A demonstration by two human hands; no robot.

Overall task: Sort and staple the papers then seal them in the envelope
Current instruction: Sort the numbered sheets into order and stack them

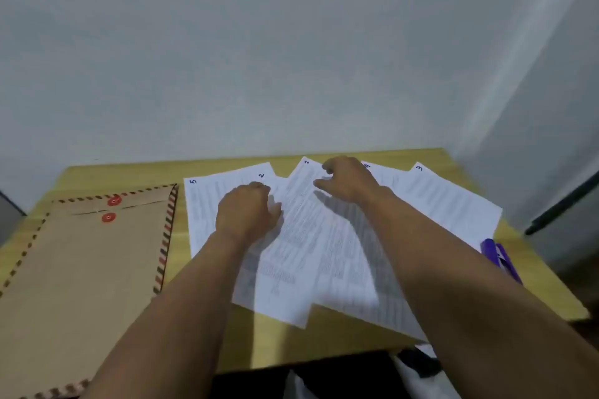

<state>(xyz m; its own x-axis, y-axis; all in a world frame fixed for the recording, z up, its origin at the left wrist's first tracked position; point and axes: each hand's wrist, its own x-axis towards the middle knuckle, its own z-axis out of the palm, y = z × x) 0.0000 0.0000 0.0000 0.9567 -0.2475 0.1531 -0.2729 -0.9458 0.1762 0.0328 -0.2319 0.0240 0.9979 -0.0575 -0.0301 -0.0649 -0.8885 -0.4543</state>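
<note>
Sorting step, stapling not begun. Your left hand point(248, 210) rests curled on the fanned white printed sheets numbered 1–5 point(304, 246) on the yellow wooden tabletop point(324, 343); your right hand point(348, 183) hovers loosely spread above sheet 1, holding nothing I can see. Next move, likely: stack in order. The brown string-tie envelope point(84, 269) lies left; the purple stapler point(500, 257) is half hidden by your right forearm. Print is unreadable.

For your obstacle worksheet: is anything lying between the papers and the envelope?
Nothing visible. Bare table separates the papers from the envelope; the left hand rests on the papers.
</note>
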